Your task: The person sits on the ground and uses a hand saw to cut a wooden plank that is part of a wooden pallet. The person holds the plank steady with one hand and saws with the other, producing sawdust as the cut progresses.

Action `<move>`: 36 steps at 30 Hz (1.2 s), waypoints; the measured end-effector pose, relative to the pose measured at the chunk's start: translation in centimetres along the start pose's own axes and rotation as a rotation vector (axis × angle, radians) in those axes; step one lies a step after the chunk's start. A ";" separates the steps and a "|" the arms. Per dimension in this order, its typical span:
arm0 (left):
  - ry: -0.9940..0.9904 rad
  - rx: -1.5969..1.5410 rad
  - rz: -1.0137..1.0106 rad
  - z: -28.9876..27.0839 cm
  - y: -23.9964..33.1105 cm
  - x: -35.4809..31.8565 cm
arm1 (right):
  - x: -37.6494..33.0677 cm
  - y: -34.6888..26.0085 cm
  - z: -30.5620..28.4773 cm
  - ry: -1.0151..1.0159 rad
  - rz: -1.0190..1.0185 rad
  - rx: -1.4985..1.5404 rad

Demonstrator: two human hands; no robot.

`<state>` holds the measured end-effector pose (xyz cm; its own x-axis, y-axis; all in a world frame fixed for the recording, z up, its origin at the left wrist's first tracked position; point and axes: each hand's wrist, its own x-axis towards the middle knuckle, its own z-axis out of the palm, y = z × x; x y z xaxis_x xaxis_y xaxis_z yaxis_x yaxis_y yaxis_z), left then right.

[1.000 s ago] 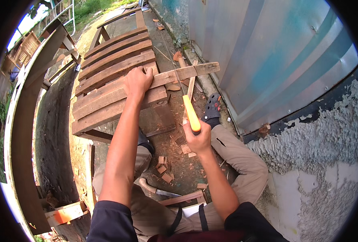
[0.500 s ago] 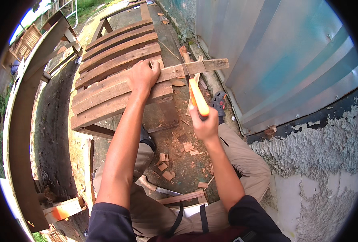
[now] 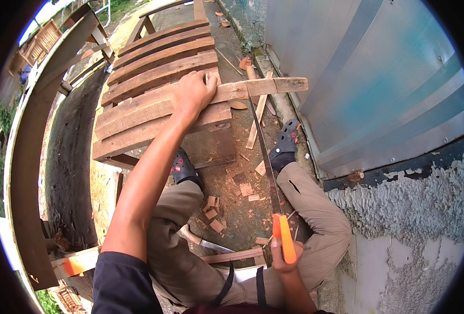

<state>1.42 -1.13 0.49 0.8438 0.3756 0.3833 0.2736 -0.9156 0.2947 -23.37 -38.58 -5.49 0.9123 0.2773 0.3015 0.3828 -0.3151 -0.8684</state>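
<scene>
My left hand presses flat on a long wooden plank that lies across a slatted wooden bench. The plank's right end sticks out past the bench. My right hand grips the orange handle of a hand saw, pulled back close to my body. The long thin blade runs up from the handle and its tip meets the plank where it overhangs. My knees and dark clogs sit below the plank on either side of the blade.
Wood offcuts and chips litter the dirt ground between my feet. A hammer lies by my left leg. A corrugated metal wall stands on the right above rough plaster. A curved wooden frame runs along the left.
My right hand has drawn the saw far back toward my body, so the blade now shows at full length. My left hand stays on the plank.
</scene>
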 end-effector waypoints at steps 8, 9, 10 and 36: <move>0.102 0.010 -0.038 0.9 0.8 0.7 | 25.7 -0.8 9.3 0.185 0.002 0.230; 0.081 0.009 -0.068 0.7 1.1 1.0 | 27.1 -1.7 9.5 0.158 0.039 0.213; 0.059 0.016 -0.075 0.8 1.1 0.9 | 27.5 -2.2 9.4 0.117 0.080 0.184; 0.125 0.025 -0.043 0.8 -0.4 0.7 | 19.9 -2.4 7.7 0.102 0.090 0.200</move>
<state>2.25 -0.62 -0.10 0.7671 0.4285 0.4775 0.3216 -0.9008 0.2918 -7.28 -25.38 -0.47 0.9553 0.1597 0.2489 0.2722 -0.1457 -0.9511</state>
